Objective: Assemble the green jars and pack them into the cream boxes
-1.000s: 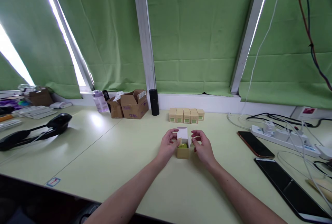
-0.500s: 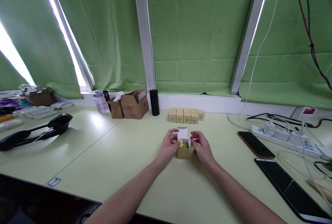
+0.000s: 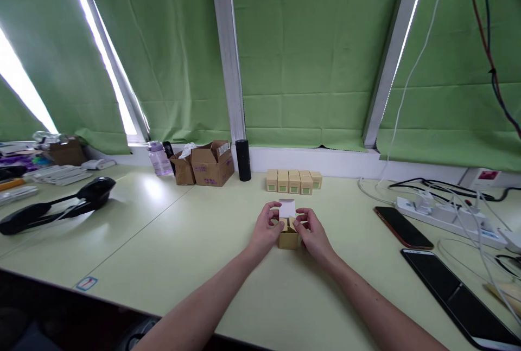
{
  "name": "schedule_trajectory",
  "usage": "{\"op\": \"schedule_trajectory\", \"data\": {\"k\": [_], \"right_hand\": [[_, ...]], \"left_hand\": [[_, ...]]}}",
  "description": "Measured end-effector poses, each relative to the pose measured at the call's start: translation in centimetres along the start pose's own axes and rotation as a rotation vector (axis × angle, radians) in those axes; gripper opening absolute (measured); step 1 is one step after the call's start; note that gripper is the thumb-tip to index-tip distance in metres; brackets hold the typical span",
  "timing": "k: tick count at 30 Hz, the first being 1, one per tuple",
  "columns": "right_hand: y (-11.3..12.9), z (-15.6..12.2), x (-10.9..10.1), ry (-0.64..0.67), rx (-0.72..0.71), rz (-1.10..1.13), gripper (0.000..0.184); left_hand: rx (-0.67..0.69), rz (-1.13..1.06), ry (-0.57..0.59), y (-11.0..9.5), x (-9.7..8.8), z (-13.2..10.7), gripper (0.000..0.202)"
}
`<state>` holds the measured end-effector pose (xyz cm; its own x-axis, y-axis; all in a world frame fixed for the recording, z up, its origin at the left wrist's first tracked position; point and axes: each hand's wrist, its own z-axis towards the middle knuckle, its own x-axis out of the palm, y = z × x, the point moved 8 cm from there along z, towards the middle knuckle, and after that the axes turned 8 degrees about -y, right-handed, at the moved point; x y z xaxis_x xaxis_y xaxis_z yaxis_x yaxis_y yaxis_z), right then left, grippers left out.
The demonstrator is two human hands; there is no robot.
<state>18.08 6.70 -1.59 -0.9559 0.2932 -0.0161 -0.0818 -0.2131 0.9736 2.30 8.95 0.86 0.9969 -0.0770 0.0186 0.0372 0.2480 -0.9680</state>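
A small brown cardboard box [image 3: 288, 241] stands on the table in front of me, its white-lined lid [image 3: 287, 208] raised at the back. My left hand [image 3: 269, 225] grips the box's left side, the thumb pressing the left side flap inward. On the other side, my right hand [image 3: 311, 230] has its thumb on the right flap and its fingers behind the box's edge. Both flaps lean over the opening, so what is inside is mostly hidden. Behind the hands stands a group of small closed boxes [image 3: 294, 183] of the same brown card.
Along the back stand a black cylinder [image 3: 243, 161], an opened carton [image 3: 211, 166] and a purple bottle [image 3: 159, 159]. To the right lie a phone [image 3: 402, 227], a larger dark device [image 3: 456, 291] and a power strip [image 3: 448, 218] with cables. A black headset-like object [image 3: 95, 191] lies left.
My right hand has moved slightly left and folded the right flap inward over the opening. The yellow-green thing seen inside the box before is now covered. My left hand stays on its flap.
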Motion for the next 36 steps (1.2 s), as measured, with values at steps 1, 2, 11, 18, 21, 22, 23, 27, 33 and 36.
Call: {"op": "schedule_trajectory", "data": {"k": [1, 2, 11, 18, 21, 22, 23, 27, 33, 36], "right_hand": [[0.0, 0.0, 0.0, 0.002, 0.000, -0.005, 0.042], [-0.1, 0.0, 0.0, 0.003, 0.001, -0.009, 0.042], [-0.2, 0.5, 0.2, 0.003, 0.009, -0.027, 0.041], [0.1, 0.5, 0.0, -0.020, -0.032, -0.039, 0.037], [0.2, 0.5, -0.1, -0.025, -0.058, -0.042, 0.036], [0.2, 0.5, -0.1, -0.024, -0.064, -0.045, 0.036], [0.2, 0.5, -0.1, -0.024, -0.066, -0.049, 0.036], [0.2, 0.4, 0.0, -0.004, -0.071, -0.075, 0.034], [1.7, -0.1, -0.5, -0.042, -0.159, -0.112, 0.035], [3.2, -0.7, -0.8, -0.058, -0.234, -0.133, 0.029]], "left_hand": [[0.002, 0.003, 0.001, 0.0, 0.0, 0.0, 0.049], [0.005, 0.007, 0.001, -0.1, 0.0, -0.1, 0.049], [0.024, 0.007, 0.002, -0.2, 0.1, -0.3, 0.053], [0.031, 0.018, -0.003, 0.1, 0.0, -0.3, 0.044], [0.051, 0.038, -0.017, 0.0, -0.1, -0.1, 0.035], [0.058, 0.043, -0.022, -0.1, -0.1, -0.1, 0.033], [0.064, 0.045, -0.025, -0.1, -0.2, 0.0, 0.032], [0.087, 0.060, -0.024, -0.5, -0.2, 0.0, 0.024], [0.078, 0.085, -0.001, -1.3, 0.0, -0.3, 0.014], [0.071, 0.071, -0.006, -1.4, 0.0, -0.3, 0.013]]}}
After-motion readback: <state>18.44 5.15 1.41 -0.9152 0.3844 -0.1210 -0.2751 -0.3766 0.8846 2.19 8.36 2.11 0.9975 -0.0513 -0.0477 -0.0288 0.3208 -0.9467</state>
